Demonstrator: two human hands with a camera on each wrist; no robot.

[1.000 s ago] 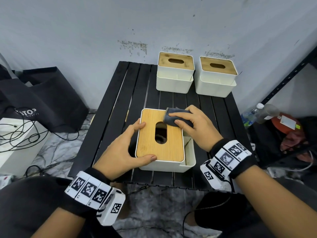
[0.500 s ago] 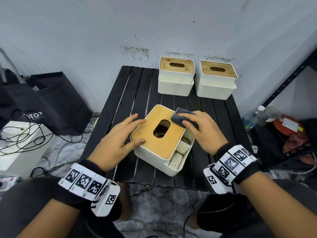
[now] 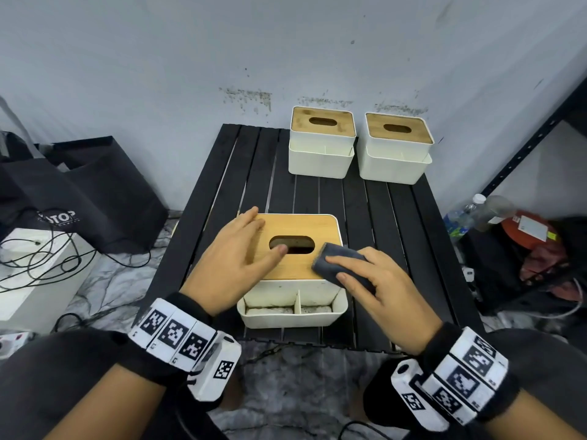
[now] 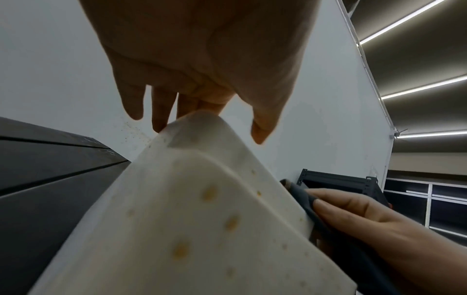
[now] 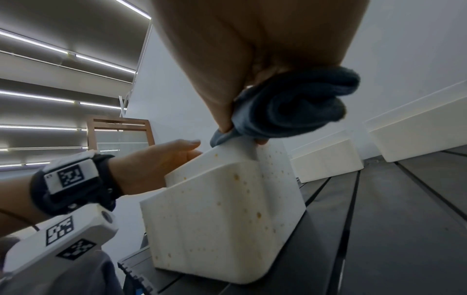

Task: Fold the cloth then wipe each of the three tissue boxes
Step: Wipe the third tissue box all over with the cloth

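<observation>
a: head view first. what is seen of the task's things?

b: the near tissue box (image 3: 290, 271) is stood at the near middle of the black slatted surface (image 3: 394, 223), its side compartments turned toward the near edge. the folded grey cloth (image 3: 336, 265) is pressed on the right near corner of the bamboo lid by the right hand (image 3: 378, 281), whose fingers are curled over it, so that grip is clamped on the cloth. the left hand (image 3: 232, 262) is laid flat on the lid, fingers straight and apart, nothing being held. the two far tissue boxes (image 3: 321, 141) are set side by side at the far edge, by the wall.

a: any writing?

b: on the black bag (image 3: 79, 192) at left, white letters reading "stop" are made out, the start being hidden. the wrist bands carry square coded markers only. the label on the red thing at right is too small to be read.

a: left wrist view?

b: the left hand (image 4: 202, 65) is seen splayed above the box's spotted white wall (image 4: 197, 219); the cloth (image 4: 300, 195) is pinched against its right edge.

a: right wrist view?

b: the cloth (image 5: 290, 107) is bunched at the box's top corner (image 5: 222, 209).

a: what could go wrong?

b: the loose lid could be shifted or tipped if it is pushed sideways while only lightly steadied; the fold could be lost if the cloth is dragged over the corner.
</observation>
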